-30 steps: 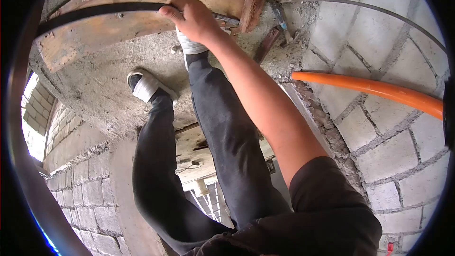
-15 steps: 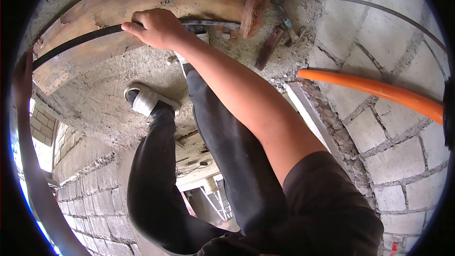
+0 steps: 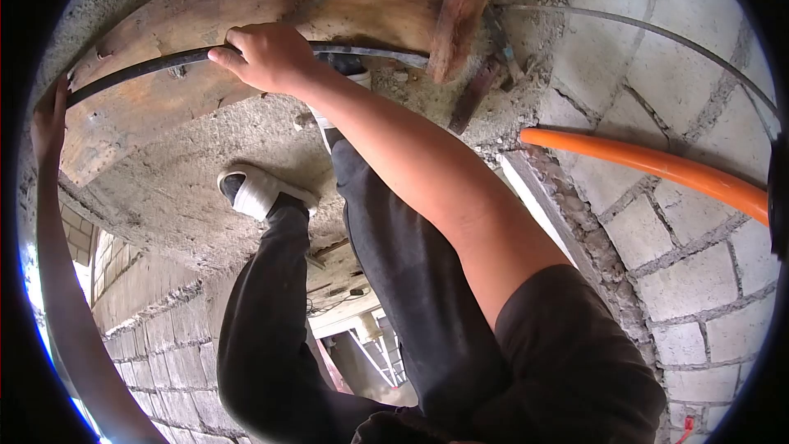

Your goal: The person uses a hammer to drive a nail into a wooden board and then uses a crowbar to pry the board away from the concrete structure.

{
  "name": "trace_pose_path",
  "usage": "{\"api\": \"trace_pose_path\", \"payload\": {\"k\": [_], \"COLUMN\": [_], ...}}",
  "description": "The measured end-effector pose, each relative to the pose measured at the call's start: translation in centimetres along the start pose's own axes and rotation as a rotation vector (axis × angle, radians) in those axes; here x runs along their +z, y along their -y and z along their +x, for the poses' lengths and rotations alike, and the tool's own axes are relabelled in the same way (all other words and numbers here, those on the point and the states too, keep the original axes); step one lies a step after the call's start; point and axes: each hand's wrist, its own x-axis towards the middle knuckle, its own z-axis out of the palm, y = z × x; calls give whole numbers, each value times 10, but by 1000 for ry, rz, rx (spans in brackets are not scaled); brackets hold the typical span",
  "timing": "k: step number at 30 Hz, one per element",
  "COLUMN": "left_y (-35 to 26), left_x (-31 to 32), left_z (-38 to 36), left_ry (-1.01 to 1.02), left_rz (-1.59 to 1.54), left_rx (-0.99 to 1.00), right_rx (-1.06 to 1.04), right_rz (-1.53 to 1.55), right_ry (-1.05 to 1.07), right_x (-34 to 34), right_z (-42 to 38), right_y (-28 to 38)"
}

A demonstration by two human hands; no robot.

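A long black bar (image 3: 156, 67) with a worn grey end spans the upper left of the view, over a wide weathered wooden board (image 3: 197, 0). My right hand (image 3: 273, 56) is closed around the bar near its middle, thumb lying along it. At the far left edge, my left hand (image 3: 51, 122) grips the bar's other end, with its fingers partly in shadow. The grey end of the bar meets a reddish-brown wood block (image 3: 460, 20) that lies across the board's right end. A nail sticks out of this block.
Right of the board lie a smaller wood piece (image 3: 475, 95) and a hammer-like tool (image 3: 503, 45). An orange pipe (image 3: 649, 163) comes in from the right, before a block wall (image 3: 690, 279). My feet, one in a white shoe (image 3: 261, 191), stand on rough concrete.
The view has shifted slightly, so most things sit lower and further right. The bar's left end and my left hand have moved up a little relative to the board. Both hands keep their hold.
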Motion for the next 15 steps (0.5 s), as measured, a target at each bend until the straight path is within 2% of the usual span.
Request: {"api": "trace_pose_path", "payload": {"k": [2, 5, 7, 9, 11, 13, 15], "left_y": [-12, -31, -5, -44, -41, -69, -57], "left_x": [-8, -27, -42, -104, -127, -158, -189], "left_z": [7, -8, -31, -69, -114, -146, -170], "left_ry": [86, 58, -48, 107, 39, -90, -2], "left_rz": [106, 98, 19, 178, 41, 240, 363], "left_rx": [-40, -69, 92, -22, -177, -78, -127], "right_rx": [-2, -7, -21, -33, -119, -130, -203], "right_rz": [-5, -5, -16, 18, 37, 36, 102], "right_ry": [-14, -7, 3, 150, 69, 126, 10], "right_x": [2, 2, -10, -28, -26, -39, -35], "right_z": [4, 0, -4, -15, -27, -31, -31], "right_y": [-2, 1, 3, 17, 17, 27, 31]}}
